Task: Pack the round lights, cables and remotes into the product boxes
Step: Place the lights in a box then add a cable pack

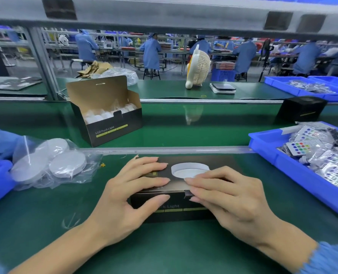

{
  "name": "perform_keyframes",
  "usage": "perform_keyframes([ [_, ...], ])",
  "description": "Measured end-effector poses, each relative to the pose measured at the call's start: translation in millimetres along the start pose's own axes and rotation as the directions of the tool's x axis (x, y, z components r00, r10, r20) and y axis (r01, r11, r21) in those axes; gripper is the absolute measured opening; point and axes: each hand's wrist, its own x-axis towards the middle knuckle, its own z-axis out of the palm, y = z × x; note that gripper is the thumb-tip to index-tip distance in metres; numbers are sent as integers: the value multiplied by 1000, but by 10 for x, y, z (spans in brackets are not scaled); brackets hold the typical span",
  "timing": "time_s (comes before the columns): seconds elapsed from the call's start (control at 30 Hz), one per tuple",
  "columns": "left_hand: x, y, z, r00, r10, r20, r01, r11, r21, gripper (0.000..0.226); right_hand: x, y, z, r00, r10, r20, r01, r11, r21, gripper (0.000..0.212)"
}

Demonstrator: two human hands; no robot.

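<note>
Both hands, the left hand (128, 196) and right hand (225, 196), press flat-fingered on the closed product box (176, 210) on the table (164, 250); tuck the flap squarely, pressing evenly.

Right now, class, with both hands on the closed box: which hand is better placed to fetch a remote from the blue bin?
Probably the right hand: the blue bin of bagged remotes lies on its side, while the left hand would cross the closed box.
</note>
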Motion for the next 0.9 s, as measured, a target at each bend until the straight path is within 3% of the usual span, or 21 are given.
perform_keyframes([
  [0.1, 17, 55, 10, 1000, 2, 2, -2, 999, 36, 28, 83, -39, -65, 948, 312, 56, -317, 935, 160, 10],
  [0.13, 33, 80, 2, 1000, -4, 8, 4, 998, 61, 28, 126, -37, -107, 932, 345, 109, -356, 927, 114, 12],
  [0.2, 93, 94, -63, 996, -39, 79, 37, 999, 33, 29, 186, -53, -183, 942, 218, 255, -180, 970, -162, 20],
  [0.27, 315, -11, -231, 963, -158, 220, 185, 977, -109, 37, 208, -36, -172, 918, 108, 381, 6, 958, -287, 33],
  [0.33, 629, -307, -436, 933, -323, 157, 341, 934, -108, 34, 314, 59, -97, 883, 177, 435, -46, 954, -296, 33],
  [0.37, 814, -545, -531, 932, -356, 61, 353, 934, 61, 27, 427, 177, -29, 855, 262, 447, -106, 933, -343, 34],
  [0.4, 1010, -788, -614, 931, -365, 22, 338, 883, 324, 29, 533, 357, 70, 821, 356, 446, -146, 886, -439, 36],
  [0.47, 1280, -1260, -642, 876, -473, 101, 220, 575, 788, 52, 678, 720, 233, 703, 564, 434, -195, 739, -645, 48],
  [0.5, 1344, -1461, -612, 844, -521, 131, 108, 404, 909, 61, 723, 869, 276, 678, 620, 395, -241, 695, -678, 53],
  [0.53, 1390, -1619, -572, 829, -539, 146, 6, 270, 963, 65, 738, 1014, 254, 704, 634, 320, -301, 674, -675, 49],
  [0.57, 1388, -1736, -523, 822, -549, 154, -60, 185, 981, 64, 716, 1117, 139, 719, 645, 257, -357, 661, -661, 41],
  [0.6, 1353, -1780, -467, 812, -564, 149, -65, 168, 984, 55, 642, 1227, -42, 702, 675, 226, -384, 627, -678, 33],
  [0.63, 1335, -1806, -411, 818, -552, 159, -46, 213, 976, 42, 524, 1392, -272, 656, 728, 200, -390, 554, -736, 28],
  [0.73, 1413, -1812, -329, 816, -572, 86, 77, 256, 964, 28, 140, 2017, -1112, 383, 905, 187, -351, 330, -876, 38],
  [0.8, 1515, -1768, -374, 855, -516, 49, 110, 274, 956, 28, -125, 2291, -1462, 236, 926, 294, -376, 366, -851, 50],
  [0.83, 1551, -1725, -409, 872, -486, 53, 98, 280, 955, 30, -243, 2373, -1542, 200, 919, 339, -413, 393, -822, 53],
  [0.9, 1503, -1556, -485, 893, -425, 149, -5, 322, 947, 41, -369, 2488, -1615, 228, 906, 357, -485, 424, -765, 57],
])
